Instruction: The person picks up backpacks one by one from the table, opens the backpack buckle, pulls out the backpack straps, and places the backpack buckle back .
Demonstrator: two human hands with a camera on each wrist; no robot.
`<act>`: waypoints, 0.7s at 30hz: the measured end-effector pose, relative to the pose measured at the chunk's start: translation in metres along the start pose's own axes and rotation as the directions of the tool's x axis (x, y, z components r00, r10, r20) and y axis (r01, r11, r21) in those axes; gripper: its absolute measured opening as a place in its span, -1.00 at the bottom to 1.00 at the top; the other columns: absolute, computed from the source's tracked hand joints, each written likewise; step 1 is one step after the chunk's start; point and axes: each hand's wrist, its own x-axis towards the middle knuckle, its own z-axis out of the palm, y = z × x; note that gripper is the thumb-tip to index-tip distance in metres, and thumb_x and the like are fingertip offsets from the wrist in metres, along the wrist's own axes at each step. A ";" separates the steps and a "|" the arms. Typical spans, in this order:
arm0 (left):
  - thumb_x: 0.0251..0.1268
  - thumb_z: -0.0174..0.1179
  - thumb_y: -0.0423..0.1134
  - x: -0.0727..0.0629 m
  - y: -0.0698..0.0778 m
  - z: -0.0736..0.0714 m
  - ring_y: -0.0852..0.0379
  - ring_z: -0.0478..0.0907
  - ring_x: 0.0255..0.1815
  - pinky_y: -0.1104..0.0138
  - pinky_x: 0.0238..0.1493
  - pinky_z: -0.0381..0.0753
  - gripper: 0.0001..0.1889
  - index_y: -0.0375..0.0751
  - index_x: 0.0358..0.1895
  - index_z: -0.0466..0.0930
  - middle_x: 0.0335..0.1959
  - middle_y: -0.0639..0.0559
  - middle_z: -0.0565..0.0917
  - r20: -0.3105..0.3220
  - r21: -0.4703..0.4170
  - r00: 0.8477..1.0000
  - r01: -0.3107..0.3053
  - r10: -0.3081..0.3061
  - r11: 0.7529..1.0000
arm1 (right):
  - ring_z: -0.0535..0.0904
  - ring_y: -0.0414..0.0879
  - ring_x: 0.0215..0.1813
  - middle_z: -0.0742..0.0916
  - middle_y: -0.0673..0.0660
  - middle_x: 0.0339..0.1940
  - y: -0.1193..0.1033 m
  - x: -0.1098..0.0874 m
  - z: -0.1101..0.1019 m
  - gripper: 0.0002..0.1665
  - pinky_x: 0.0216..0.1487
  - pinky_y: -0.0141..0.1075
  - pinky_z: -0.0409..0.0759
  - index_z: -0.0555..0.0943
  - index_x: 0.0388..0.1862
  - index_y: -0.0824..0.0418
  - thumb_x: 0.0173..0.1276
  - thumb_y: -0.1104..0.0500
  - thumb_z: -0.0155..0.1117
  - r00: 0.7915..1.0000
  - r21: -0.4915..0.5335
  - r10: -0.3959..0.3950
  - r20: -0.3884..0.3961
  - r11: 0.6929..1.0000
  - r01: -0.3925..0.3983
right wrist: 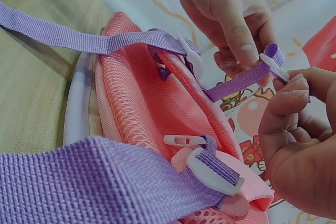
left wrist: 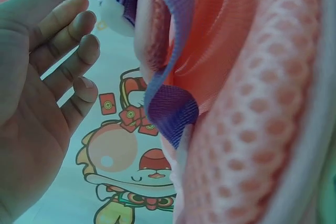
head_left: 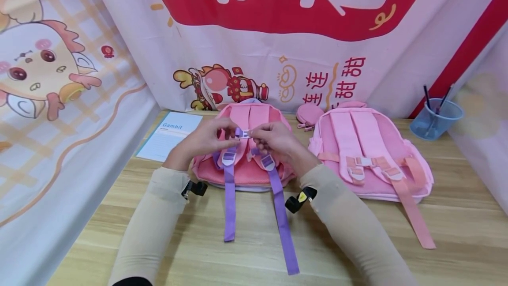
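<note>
A pink backpack lies with its shoulder straps upward, purple webbing tails trailing over the table. Above it, my right hand pinches one end of a small white buckle between thumb and index finger. Purple webbing loops through this buckle. My left hand holds the webbing beside the buckle, thumb and fingertips on it. Another white buckle piece hangs at the other strap, by a white strap adjuster. In the left wrist view, mesh padding fills the right side.
A second pink backpack with peach straps lies to the right. Behind stands a small round pink pouch. A blue notebook is at the left, and a clear blue cup with pens at the far right. Printed cloth hangs behind.
</note>
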 end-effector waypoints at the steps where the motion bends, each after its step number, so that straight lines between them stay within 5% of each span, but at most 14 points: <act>1: 0.40 0.51 -0.11 0.000 0.000 0.001 0.02 0.53 -0.14 0.18 -0.08 0.53 -0.75 0.01 0.05 0.73 -0.13 0.07 0.72 0.003 0.010 1.000 0.016 -0.016 1.000 | 0.47 -0.17 -0.50 0.63 0.04 -0.49 0.000 0.000 0.000 -0.76 -0.48 -0.40 0.48 0.76 0.02 0.34 0.62 0.17 0.31 1.000 0.000 0.000 0.001 1.000 0.000; 21: 0.44 0.47 -0.18 0.002 -0.005 0.006 0.02 0.54 -0.14 0.18 -0.04 0.55 -0.84 0.04 -0.06 0.69 -0.14 0.07 0.70 0.015 -0.017 0.999 0.050 -0.050 0.999 | 0.44 -0.17 -0.50 0.61 0.03 -0.50 0.001 0.001 0.000 -0.76 -0.48 -0.40 0.45 0.74 0.04 0.34 0.65 0.18 0.27 1.000 0.053 0.001 0.003 0.999 -0.001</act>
